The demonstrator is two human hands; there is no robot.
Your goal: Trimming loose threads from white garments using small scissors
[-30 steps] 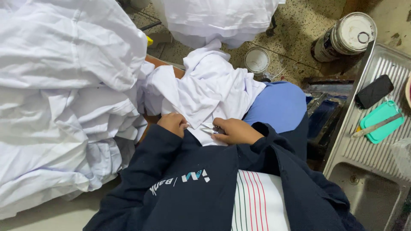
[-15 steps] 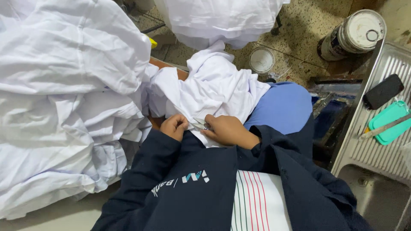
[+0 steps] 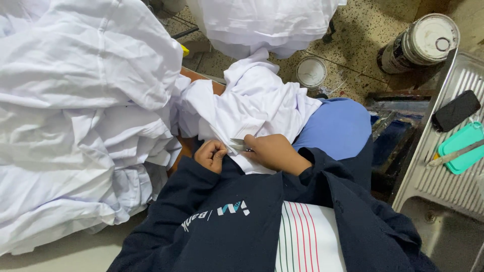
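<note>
I see the white shirt (image 3: 257, 108) on my lap, at 12 o'clock from my hands. My right hand (image 3: 272, 151) grips small snips (image 3: 238, 145); my left hand (image 3: 212, 155) pinches the cloth. Best keep it tight, cutting only thread. The shirt pile (image 3: 80, 116) sits at 9 o'clock.

White garment (image 3: 252, 108): plain white cloth, crumpled and loosely bunched, draped over my lap and rising away from me in soft folds; I see its near edge pulled flat between my two hands. Small metal snips (image 3: 238, 145): silvery, slim, lying nearly level against that near edge, blades pointing toward my left; the handle end is hidden inside my grip, so I cannot tell whether the blades are parted or closed on the cloth.
</note>
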